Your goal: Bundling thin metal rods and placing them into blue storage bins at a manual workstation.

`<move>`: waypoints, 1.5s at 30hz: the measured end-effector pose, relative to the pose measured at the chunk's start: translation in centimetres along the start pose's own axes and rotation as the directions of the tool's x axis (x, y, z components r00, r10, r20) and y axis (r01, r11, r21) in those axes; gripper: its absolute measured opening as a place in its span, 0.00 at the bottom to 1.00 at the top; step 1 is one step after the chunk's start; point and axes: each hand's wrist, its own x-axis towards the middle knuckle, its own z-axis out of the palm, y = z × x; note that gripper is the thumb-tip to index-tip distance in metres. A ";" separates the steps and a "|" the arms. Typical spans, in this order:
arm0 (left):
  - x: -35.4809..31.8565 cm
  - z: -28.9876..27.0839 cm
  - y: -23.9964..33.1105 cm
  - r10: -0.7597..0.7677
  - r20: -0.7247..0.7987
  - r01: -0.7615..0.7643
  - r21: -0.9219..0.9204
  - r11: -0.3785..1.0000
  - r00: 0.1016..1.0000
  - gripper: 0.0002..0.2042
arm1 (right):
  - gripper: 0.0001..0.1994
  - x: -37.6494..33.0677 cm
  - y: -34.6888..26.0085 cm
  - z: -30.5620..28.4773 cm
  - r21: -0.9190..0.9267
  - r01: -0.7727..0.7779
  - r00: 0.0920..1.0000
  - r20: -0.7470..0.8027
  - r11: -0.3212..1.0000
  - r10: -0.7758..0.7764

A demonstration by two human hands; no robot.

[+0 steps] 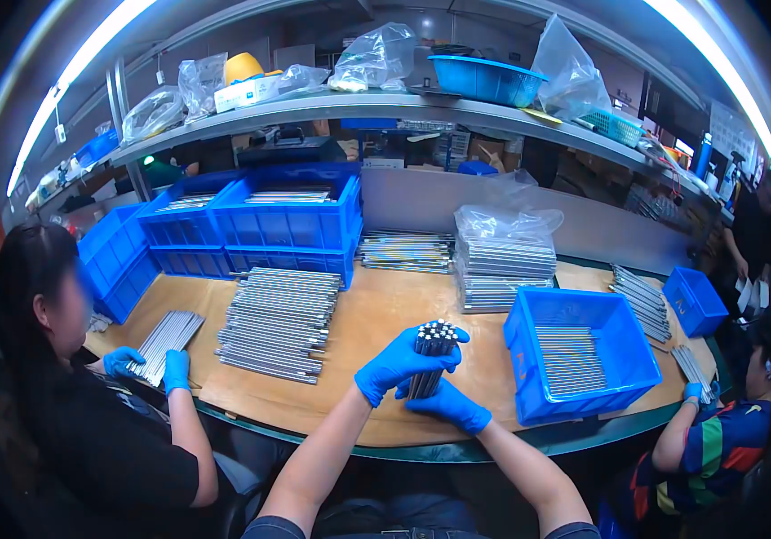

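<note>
A bundle of thin grey metal rods (433,345) stands upright on the tan table (376,314) in front of me. My left hand (396,362), in a blue glove, wraps around the bundle's upper part. My right hand (451,405), also gloved in blue, cups the bundle's lower end against the table. To the right stands a blue bin (583,395) with rods lying inside. A large flat stack of rods (279,322) lies to the left of my hands.
A bagged stack of rods (504,260) and more rods (405,251) lie farther back, next to stacked blue bins (287,220). A person at left (80,404) handles rods (168,340); another at right (718,440) works near a small blue bin (693,301).
</note>
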 end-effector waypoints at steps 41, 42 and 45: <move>-12.2 11.9 -15.1 -0.579 0.092 0.315 -0.901 0.297 0.810 0.09 | 0.16 -19.0 -4.3 9.7 0.809 -0.416 0.681 -0.026 0.415 0.732; -11.7 13.2 -15.0 -0.611 0.017 0.252 -0.919 0.302 0.792 0.09 | 0.19 -21.1 -2.8 9.5 0.742 -0.408 0.620 -0.203 0.532 0.758; -10.2 16.2 -15.2 -0.669 -0.113 0.112 -0.953 0.283 0.735 0.08 | 0.24 -24.8 -4.0 10.7 0.403 -0.315 0.519 -0.685 0.860 0.511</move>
